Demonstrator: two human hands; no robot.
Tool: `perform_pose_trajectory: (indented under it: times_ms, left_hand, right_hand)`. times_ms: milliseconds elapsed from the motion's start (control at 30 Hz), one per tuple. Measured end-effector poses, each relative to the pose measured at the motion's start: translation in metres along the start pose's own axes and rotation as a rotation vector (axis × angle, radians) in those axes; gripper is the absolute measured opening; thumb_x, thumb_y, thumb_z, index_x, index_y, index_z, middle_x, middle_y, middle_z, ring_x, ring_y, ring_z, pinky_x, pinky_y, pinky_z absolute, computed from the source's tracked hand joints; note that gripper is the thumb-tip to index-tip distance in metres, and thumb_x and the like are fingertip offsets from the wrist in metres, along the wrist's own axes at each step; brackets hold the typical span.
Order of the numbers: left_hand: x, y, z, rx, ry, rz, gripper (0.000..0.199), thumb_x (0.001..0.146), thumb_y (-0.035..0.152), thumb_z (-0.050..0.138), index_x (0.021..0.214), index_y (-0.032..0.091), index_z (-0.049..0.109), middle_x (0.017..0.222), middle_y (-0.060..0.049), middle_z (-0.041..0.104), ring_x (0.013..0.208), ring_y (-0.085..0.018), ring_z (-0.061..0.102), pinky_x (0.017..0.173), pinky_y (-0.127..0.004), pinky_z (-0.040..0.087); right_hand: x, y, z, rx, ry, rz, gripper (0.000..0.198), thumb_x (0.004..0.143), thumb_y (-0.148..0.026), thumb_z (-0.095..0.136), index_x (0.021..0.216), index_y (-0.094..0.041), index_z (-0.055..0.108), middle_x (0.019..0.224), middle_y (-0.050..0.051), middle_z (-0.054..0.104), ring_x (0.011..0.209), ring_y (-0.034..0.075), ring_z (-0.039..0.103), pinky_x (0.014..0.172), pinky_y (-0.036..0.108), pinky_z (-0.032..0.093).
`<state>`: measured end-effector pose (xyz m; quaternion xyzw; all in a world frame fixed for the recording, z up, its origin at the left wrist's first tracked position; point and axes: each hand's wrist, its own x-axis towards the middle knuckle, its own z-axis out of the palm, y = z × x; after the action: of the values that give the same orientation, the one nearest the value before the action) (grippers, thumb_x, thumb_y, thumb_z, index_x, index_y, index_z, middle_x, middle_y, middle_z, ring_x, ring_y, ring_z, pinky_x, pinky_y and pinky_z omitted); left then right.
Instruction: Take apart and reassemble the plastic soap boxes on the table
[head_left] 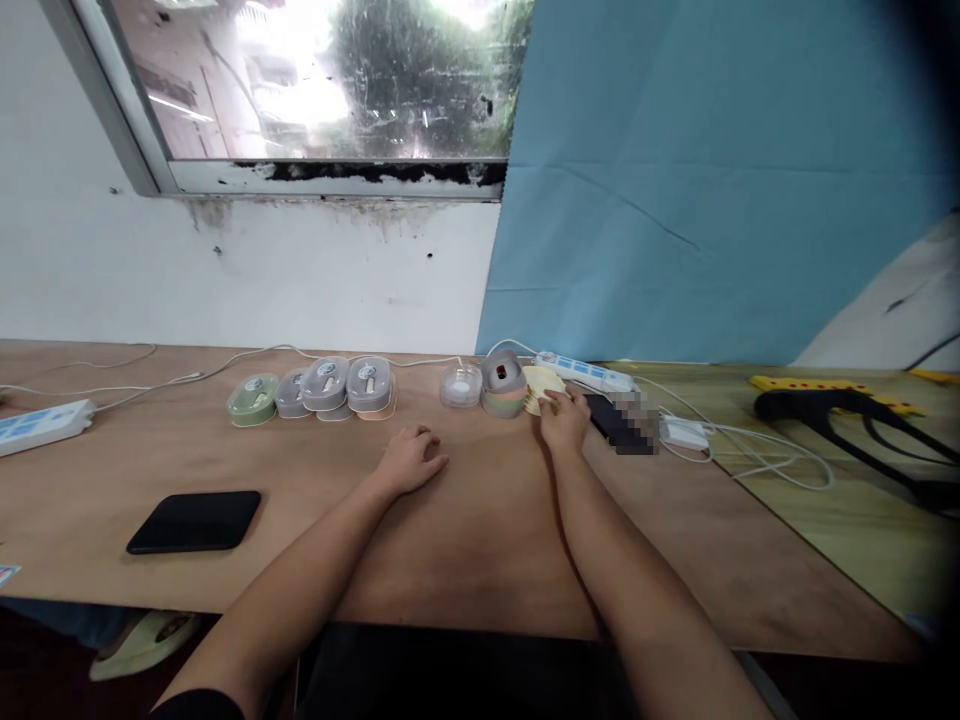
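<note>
1. Right hand (566, 420) touches one yellow stack (540, 381), just right of one bowl stack (504, 388); cannot tell if pinching.
2. Left of that bowl stack: one clear stack (460, 388); left hand (409, 460), loosely spread.

Right grip (564, 415) touching yellow stack (541, 382); left grip (409, 462) on tabletop (487, 545).
</note>
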<state>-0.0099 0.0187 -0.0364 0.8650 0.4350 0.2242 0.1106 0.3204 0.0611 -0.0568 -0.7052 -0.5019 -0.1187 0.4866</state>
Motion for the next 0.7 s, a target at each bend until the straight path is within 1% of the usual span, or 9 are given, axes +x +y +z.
perform_pose_trajectory:
  times_ms: [133,233,300,367,433,533,600,633,700]
  left_hand:
    - [0.000,0.000,0.000,0.005,-0.011,0.011,0.040,0.082,0.048,0.055,0.108,0.019,0.064,0.117,-0.011,0.057,0.111,-0.027,0.052,0.097,-0.040,0.040]
    - [0.000,-0.001,0.001,0.002,-0.012,0.008,0.040,0.082,0.048,0.055,0.108,0.019,0.063,0.117,-0.011,0.057,0.111,-0.027,0.052,0.097,-0.041,0.040]
    - [0.000,-0.001,0.001,-0.003,-0.007,0.004,0.041,0.082,0.048,0.055,0.108,0.019,0.063,0.117,-0.011,0.057,0.111,-0.027,0.052,0.097,-0.042,0.040]
    - [0.001,-0.001,0.001,-0.014,-0.002,0.001,0.040,0.082,0.048,0.055,0.108,0.019,0.063,0.117,-0.012,0.058,0.110,-0.028,0.053,0.096,-0.042,0.041]
    - [0.001,-0.001,0.001,-0.032,0.001,-0.001,0.039,0.082,0.048,0.055,0.106,0.019,0.064,0.115,-0.011,0.059,0.110,-0.028,0.053,0.096,-0.043,0.041]
    - [0.002,0.000,0.002,-0.112,0.051,-0.034,0.042,0.082,0.045,0.056,0.115,0.019,0.059,0.114,-0.011,0.061,0.110,-0.029,0.054,0.096,-0.046,0.041]
    - [0.003,0.000,0.002,-0.224,0.140,-0.082,0.061,0.080,0.045,0.060,0.133,0.017,0.043,0.117,-0.013,0.059,0.110,-0.028,0.055,0.095,-0.046,0.042]
    - [0.004,0.000,0.002,-0.290,0.198,-0.100,0.075,0.078,0.045,0.063,0.141,0.017,0.031,0.119,-0.014,0.058,0.109,-0.027,0.056,0.094,-0.045,0.043]
    - [0.005,0.001,0.000,-0.408,0.327,-0.100,0.100,0.073,0.045,0.069,0.147,0.017,0.007,0.126,-0.016,0.052,0.106,-0.025,0.057,0.091,-0.042,0.046]
  right_hand:
    - [0.003,-0.002,-0.006,0.068,0.111,-0.021,0.026,0.079,-0.032,0.052,0.092,-0.014,0.067,0.113,0.015,0.056,0.110,0.027,0.049,0.098,0.045,0.035]
    - [0.004,-0.011,-0.014,0.094,0.274,0.001,0.023,0.082,-0.032,0.049,0.090,-0.014,0.061,0.108,0.015,0.055,0.109,0.028,0.048,0.098,0.047,0.034]
    - [0.003,-0.020,-0.020,0.120,0.390,-0.001,0.023,0.087,-0.033,0.042,0.094,-0.015,0.055,0.111,0.017,0.052,0.113,0.028,0.046,0.098,0.048,0.034]
    - [0.000,-0.031,-0.024,0.158,0.451,-0.051,0.024,0.091,-0.034,0.035,0.098,-0.016,0.049,0.116,0.019,0.047,0.116,0.028,0.043,0.098,0.049,0.034]
    - [-0.006,-0.044,-0.025,0.200,0.429,-0.154,0.024,0.093,-0.036,0.031,0.100,-0.017,0.045,0.119,0.019,0.044,0.119,0.027,0.042,0.098,0.050,0.034]
    - [-0.019,-0.067,-0.021,0.289,0.285,-0.393,0.021,0.093,-0.038,0.035,0.098,-0.019,0.043,0.120,0.017,0.045,0.118,0.026,0.044,0.098,0.049,0.036]
    - [-0.029,-0.083,-0.016,0.360,0.172,-0.568,0.018,0.091,-0.037,0.040,0.096,-0.020,0.044,0.118,0.014,0.047,0.116,0.025,0.046,0.097,0.047,0.038]
    - [-0.033,-0.090,-0.014,0.386,0.122,-0.651,0.017,0.090,-0.037,0.042,0.096,-0.021,0.044,0.117,0.013,0.048,0.115,0.025,0.047,0.096,0.046,0.040]
    - [-0.041,-0.104,-0.010,0.419,0.052,-0.798,0.016,0.089,-0.036,0.043,0.095,-0.021,0.045,0.112,0.011,0.051,0.110,0.024,0.050,0.092,0.044,0.043]
